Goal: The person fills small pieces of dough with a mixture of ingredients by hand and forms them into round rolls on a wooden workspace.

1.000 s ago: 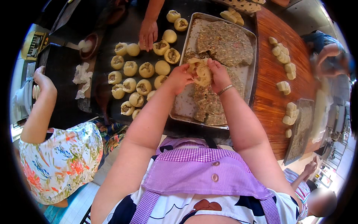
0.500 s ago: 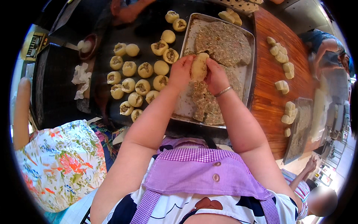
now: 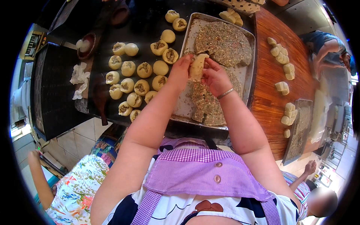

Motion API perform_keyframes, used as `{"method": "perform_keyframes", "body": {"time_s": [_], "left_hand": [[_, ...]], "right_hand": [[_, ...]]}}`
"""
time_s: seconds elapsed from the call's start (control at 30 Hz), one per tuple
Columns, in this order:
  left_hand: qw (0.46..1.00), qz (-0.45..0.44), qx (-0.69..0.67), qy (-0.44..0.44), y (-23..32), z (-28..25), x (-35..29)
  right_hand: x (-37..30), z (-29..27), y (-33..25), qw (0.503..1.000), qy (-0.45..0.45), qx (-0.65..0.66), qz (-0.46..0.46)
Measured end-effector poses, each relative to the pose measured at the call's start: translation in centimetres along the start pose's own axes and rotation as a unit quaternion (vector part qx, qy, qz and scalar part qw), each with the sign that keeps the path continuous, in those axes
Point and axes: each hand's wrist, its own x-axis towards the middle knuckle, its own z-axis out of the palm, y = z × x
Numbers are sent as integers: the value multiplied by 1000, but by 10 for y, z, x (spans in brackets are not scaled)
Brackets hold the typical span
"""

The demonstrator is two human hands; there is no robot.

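Note:
Above the metal tray (image 3: 182, 107) I hold a flattened piece of dough (image 3: 197, 67), stretched lengthwise and tipped on its side. My left hand (image 3: 180, 73) pinches its left edge, the fingertips partly hidden behind it. On the other edge, my right hand (image 3: 217, 79) has its thumb and fingertips against the dough, the fingers bent and slightly apart. Below lies a speckled greenish-grey filling mass (image 3: 224, 43), spread in a large round slab, with a second, broken-edged slab (image 3: 206, 103) nearer me.
Left of the tray, several round dough balls (image 3: 141, 87) sit on the black table (image 3: 150, 33), most showing filling at an open top. On the wooden table (image 3: 268, 112) at right are plain dough pieces (image 3: 288, 113) and another tray (image 3: 298, 131). Co-workers stand at left and right.
The dough has turned more edge-on, and my right fingers have loosened and spread a little. The co-worker in the floral top at left has moved back. A hand at the top left has withdrawn.

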Motion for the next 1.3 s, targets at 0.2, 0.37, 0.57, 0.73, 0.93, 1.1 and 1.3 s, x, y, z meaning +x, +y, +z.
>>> {"method": "perform_keyframes", "body": {"time_s": [0.2, 0.37, 0.57, 0.73, 0.93, 1.1, 1.3], "left_hand": [[928, 65, 365, -24, 7, 14, -8], [997, -43, -36, -50, -5, -6, 1], [995, -42, -84, -39, -12, -7, 1], [996, -55, -73, -9, -10, -14, 3], [985, 26, 167, 40, -15, -20, -7], [965, 81, 249, -25, -10, 11, -38], [981, 91, 163, -42, -16, -4, -39]], "right_hand": [[7, -13, 3, 999, 11, 32, 16], [7, -2, -2, 998, 44, -8, -43], [13, -12, 3, 995, 48, -80, -39], [13, -11, 7, 997, 23, -41, 55], [16, -3, 2, 991, 101, 80, 28], [18, 0, 4, 986, 114, 118, 15], [12, 5, 1, 982, 129, 135, 10]]}}
